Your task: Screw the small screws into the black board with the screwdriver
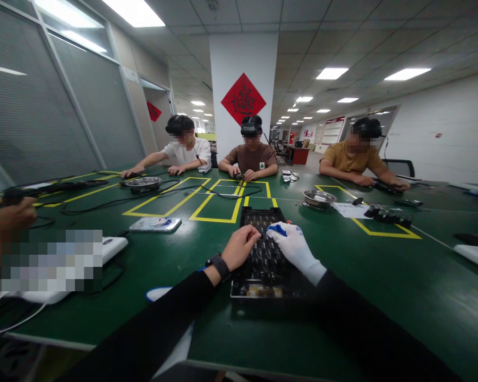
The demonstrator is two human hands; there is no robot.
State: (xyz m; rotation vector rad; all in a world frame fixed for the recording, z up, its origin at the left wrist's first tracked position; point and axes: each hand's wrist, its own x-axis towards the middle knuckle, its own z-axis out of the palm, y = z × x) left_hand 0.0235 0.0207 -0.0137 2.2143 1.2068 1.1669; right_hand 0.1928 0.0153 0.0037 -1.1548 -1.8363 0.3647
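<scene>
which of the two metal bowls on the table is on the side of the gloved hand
The metal bowl right of the yellow boxes, beyond the gloved right hand; the other bowl sits far left.

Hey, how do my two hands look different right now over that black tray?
The left hand is bare, with a dark watch at the wrist; the right hand wears a white glove. The left hand's fingers curl down onto the black tray; the right hand pinches something blue. Both have black sleeves and rest over the tray.

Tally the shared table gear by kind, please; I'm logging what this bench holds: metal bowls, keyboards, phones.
Metal bowls: 2 (one left, one right)
Keyboards: 1, black, under the bare left hand and gloved right hand
Phones: 1
Total: 4
</scene>
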